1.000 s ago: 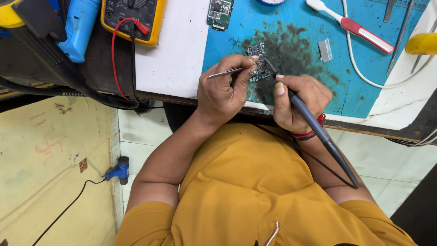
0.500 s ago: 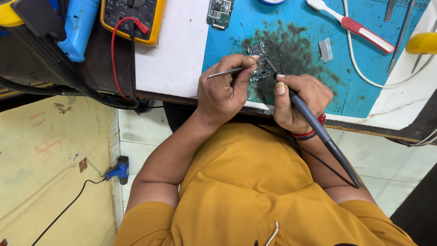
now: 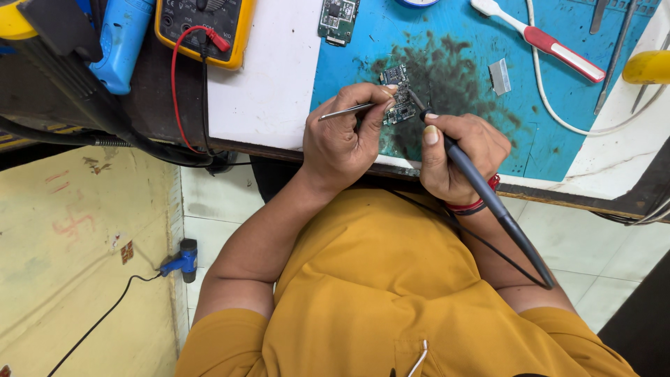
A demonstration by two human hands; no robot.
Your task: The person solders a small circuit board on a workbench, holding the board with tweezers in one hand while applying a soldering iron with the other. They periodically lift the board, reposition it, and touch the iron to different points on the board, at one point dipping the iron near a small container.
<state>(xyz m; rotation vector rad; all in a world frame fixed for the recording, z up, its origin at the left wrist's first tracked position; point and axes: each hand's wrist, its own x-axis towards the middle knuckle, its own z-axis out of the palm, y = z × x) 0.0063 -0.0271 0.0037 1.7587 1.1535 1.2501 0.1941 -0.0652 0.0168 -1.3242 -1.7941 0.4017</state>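
Step in hand: work with a hot tip on a small circuit board (image 3: 398, 105), judged from the tool positions.

The circuit board lies flat on the blue mat (image 3: 558, 119), at the edge of a dark scorched patch, near the front edge of the workbench (image 3: 265, 91). Both hands meet over it.

Left hand (image 3: 345, 139) — fingers curled and pressed together, pinching a pair of metal tweezers (image 3: 345, 110). The tweezer handles point away to the left; the tips reach the board's near-left edge, though the thumb hides the exact contact point.

Right hand (image 3: 457, 153) — fingers closed around a dark soldering iron (image 3: 481, 188) in a pen grip, thumb laid along the barrel. The iron's tip rests on or just above the board's right side; which of the two cannot be told from this angle. Its cord runs back over the yellow shirt (image 3: 391, 300).

Next move, as a judgement: it calls for a steady left hand so that the board or part does not slide, and a light, brief touch of the tip, since the parts are tiny and closely packed.

Nearby but untouched: a second green board (image 3: 338, 17), a yellow meter (image 3: 202, 28) with a red lead, a red-and-white brush (image 3: 541, 40) and a small metal piece (image 3: 500, 75).
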